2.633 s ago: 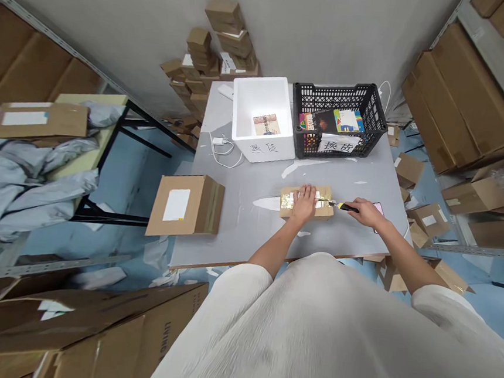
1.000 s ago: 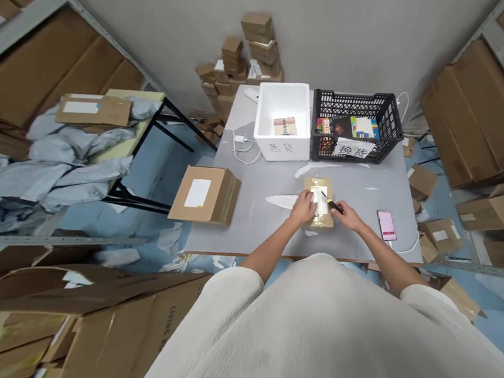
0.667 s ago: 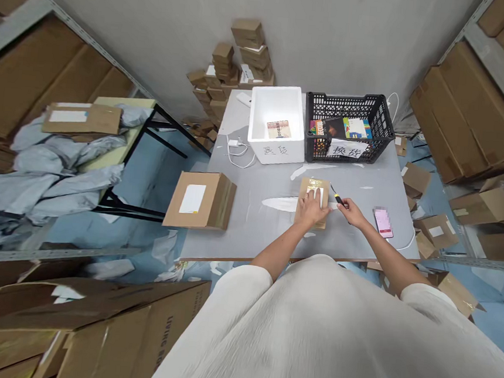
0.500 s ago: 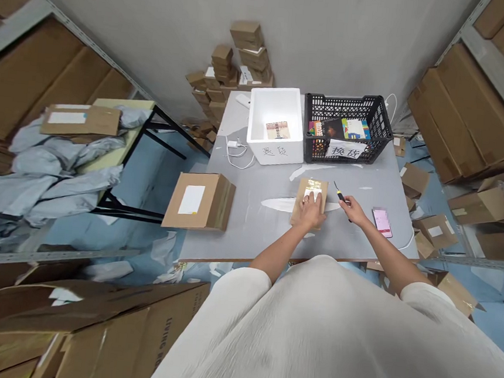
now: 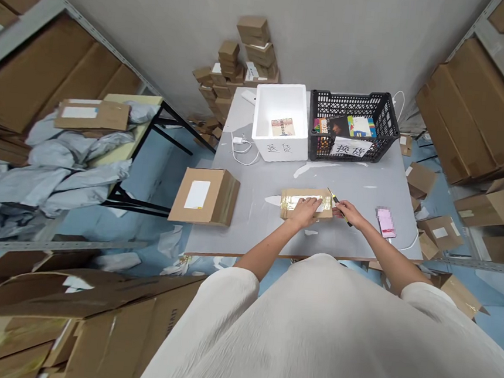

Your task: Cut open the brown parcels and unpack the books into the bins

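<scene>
A small cardboard box (image 5: pixel 287 202) with shiny tape and a white label lies crosswise on the grey table. My left hand (image 5: pixel 305 212) rests on top of it, fingers stretched over the label. At the box's right end, my right hand (image 5: pixel 349 213) is closed around a slim black-and-yellow utility knife (image 5: pixel 336 200). The knife's tip points up and away to the left, above the table beside the box. Whether my right fingertips touch the box's end, I cannot tell. Right of that hand lies a phone (image 5: pixel 385 222) with a pink screen.
A white foam box (image 5: pixel 280 150) holding a booklet and a black plastic crate (image 5: pixel 351 155) with books stand along the table's (image 5: pixel 248 236) back. A larger carton (image 5: pixel 204 196) sits at the left edge. Grey parcels (image 5: pixel 78 156) cover a side table; cartons surround the floor.
The small box has turned from lengthwise to crosswise under my left hand. My right hand, still with the knife, has come closer to the box's right end. The view has shifted slightly.
</scene>
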